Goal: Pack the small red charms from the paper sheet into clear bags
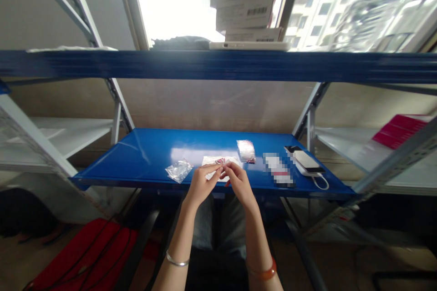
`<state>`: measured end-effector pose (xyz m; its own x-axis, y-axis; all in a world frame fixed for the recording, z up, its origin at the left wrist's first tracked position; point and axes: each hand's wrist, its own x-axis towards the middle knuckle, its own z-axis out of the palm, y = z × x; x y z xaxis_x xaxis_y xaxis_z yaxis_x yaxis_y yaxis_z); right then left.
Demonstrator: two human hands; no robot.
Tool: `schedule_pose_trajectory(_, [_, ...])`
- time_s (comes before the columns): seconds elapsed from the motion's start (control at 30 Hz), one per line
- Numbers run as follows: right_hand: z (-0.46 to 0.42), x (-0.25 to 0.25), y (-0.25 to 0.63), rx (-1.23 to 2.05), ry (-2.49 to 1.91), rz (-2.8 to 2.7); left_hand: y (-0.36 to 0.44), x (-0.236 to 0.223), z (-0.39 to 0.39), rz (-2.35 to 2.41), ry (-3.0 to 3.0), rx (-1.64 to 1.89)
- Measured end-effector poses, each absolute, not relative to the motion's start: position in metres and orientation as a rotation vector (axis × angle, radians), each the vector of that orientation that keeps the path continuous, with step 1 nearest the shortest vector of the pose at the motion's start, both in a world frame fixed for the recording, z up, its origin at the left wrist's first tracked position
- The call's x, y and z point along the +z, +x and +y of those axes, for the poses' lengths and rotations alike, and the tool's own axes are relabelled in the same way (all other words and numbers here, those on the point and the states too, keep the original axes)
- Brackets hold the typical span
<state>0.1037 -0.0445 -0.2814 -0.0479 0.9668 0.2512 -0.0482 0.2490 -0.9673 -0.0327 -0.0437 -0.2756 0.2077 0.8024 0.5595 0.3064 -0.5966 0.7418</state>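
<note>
- Holds left hand over the near middle of the blue table, with thumb and fingers bent inward to the right.
- Holds right hand just beside it, with fingers curled and tips close against those of the left.
- Cannot tell from this view about any small thing pinched between the meeting fingertips.
- Has a flat white piece with dark red print directly beneath the 2 hands, on the table, partly covered by fingers.
- Shows crumpled clear plastic on the table to the left, near the front edge, apart from the left hand.
- Shows a shiny silvery packet to the right and farther back, just beyond the white piece.
- Farther right, has a phone with a blurred-out screen, then a white device with a looped white cable.
- Wears a silver bangle on the left wrist and an orange-brown bangle on the right.
- On the far blue shelf, in front of the window, bears 3 stacked boxes.
</note>
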Motion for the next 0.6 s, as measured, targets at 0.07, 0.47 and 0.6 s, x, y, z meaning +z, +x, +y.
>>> schedule_pose_trajectory(0.07, [-0.0445,-0.2814,0.104,1.076,-0.978,-1.307,-0.0311,-0.2749,-0.0445,1.014,2.015,1.367])
schedule_pose_trajectory(0.47, [-0.0467,-0.2829,0.0988,0.904,-1.052,-1.414,-0.0284,-0.2761,-0.0457,1.115,1.941,1.418])
schedule_pose_trajectory(0.6, [-0.0472,-0.282,0.0968,0.8,-1.081,-1.481,-0.029,-0.2744,-0.0455,1.16,1.979,1.418])
